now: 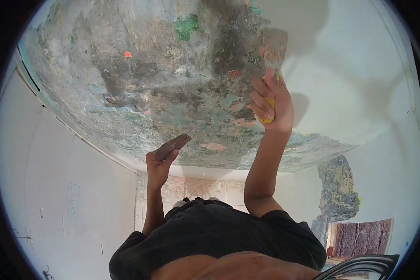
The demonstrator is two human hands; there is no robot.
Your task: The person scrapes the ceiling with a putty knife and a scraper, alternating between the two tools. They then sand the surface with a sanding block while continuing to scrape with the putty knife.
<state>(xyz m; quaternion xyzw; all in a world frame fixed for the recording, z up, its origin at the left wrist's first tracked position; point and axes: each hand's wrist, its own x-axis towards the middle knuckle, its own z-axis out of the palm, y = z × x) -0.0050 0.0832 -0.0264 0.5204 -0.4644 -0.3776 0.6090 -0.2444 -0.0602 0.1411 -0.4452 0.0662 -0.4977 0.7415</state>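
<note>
A scraper (274,50) with a yellow handle and a wide, blotchy blade stands nearly upright in the right hand (276,101), blade up, where bare wall (172,95) meets white paint. The wall is rough, mottled grey, with green and orange flecks. A flat, dark brown block (172,147) slants up to the right in the left hand (158,169).

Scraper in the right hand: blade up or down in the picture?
Up: the scraper blade shows above the right hand, the yellow handle poking out below.
</note>
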